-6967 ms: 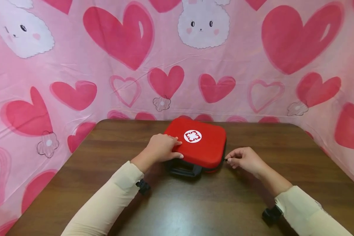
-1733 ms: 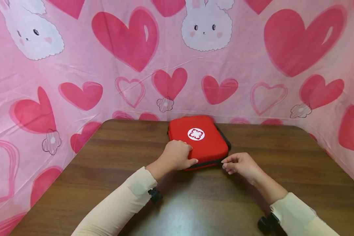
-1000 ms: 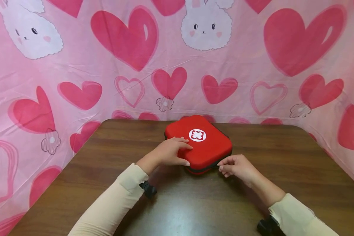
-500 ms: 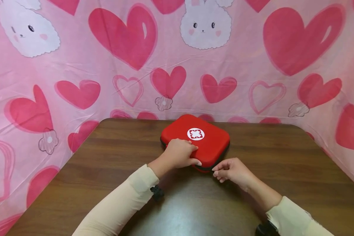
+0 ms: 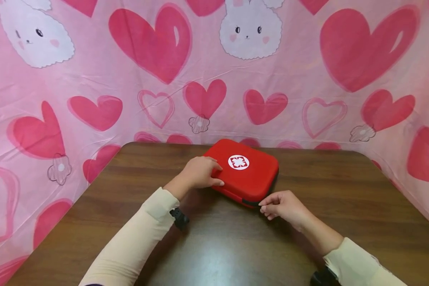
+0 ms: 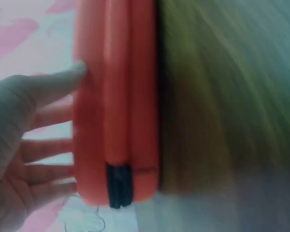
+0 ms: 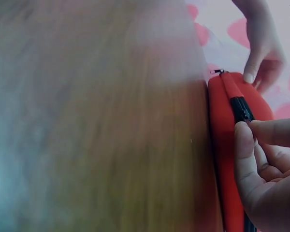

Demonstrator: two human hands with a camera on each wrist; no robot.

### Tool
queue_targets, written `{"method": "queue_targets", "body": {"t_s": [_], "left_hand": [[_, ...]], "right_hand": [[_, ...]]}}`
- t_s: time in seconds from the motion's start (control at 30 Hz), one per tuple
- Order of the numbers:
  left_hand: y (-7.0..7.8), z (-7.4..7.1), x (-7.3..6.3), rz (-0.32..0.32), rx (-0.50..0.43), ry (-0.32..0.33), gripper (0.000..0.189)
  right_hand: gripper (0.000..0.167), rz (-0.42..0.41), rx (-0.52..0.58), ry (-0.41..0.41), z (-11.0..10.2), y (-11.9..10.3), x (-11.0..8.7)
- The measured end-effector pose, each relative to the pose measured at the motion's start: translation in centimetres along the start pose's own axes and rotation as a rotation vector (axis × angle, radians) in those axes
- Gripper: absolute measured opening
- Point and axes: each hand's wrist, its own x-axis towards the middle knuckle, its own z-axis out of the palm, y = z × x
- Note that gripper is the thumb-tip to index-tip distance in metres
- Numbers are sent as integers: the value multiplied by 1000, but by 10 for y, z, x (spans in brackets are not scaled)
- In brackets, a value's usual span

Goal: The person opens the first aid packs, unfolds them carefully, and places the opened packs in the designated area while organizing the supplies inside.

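Currently, the red case lies flat near the middle of the far edge of the counter, turned so that one corner points towards the near edge, its round white emblem facing up. Your left hand rests on the left part of the top; in the left wrist view its fingers are spread wide, gaps showing between them. Your right hand is at the case's near right corner, thumb and forefinger brought into a narrow pinch on the black zipper; the bit between those fingers is mostly hidden. The right wrist view also shows a small zipper pull sticking out at the case's other end, near your left thumb. Beyond the counter's far edge hangs a pink cloth printed with hearts and white rabbits. Both your sleeves are cream.
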Motion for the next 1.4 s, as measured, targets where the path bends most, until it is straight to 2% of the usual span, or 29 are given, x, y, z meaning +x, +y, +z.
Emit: {"method": "queue_targets", "body": {"t_s": [0.13,0.33,0.53,0.83,0.93,1.07,1.13,1.2,1.33,1.4], "left_hand": [[1,3,-2,-36,50,-4,47],[21,6,-4,-62,134,40,44],[40,9,-4,-51,188,67,46],[37,8,-6,-36,187,95,45],[28,4,-10,-59,101,116,39],[7,0,-22,-159,-108,201,21],[-4,3,-30,-235,-231,255,15],[-13,10,-36,-326,-366,286,18],[-20,23,-42,-530,-675,285,38],[-20,29,-42,-604,-846,271,47]], "right_hand": [[21,7,1,28,-7,1,-1],[24,14,21,75,-12,3,-5],[19,-1,-24,126,-1,1,-2],[20,23,-57,154,5,-3,-4],[22,25,-54,148,1,-3,-4],[24,34,-33,162,-15,-2,-5],[26,42,-27,179,-25,-2,-4],[29,39,-27,195,-36,-2,-1],[43,47,-8,200,-56,0,11],[53,47,39,185,-64,1,20]]}}
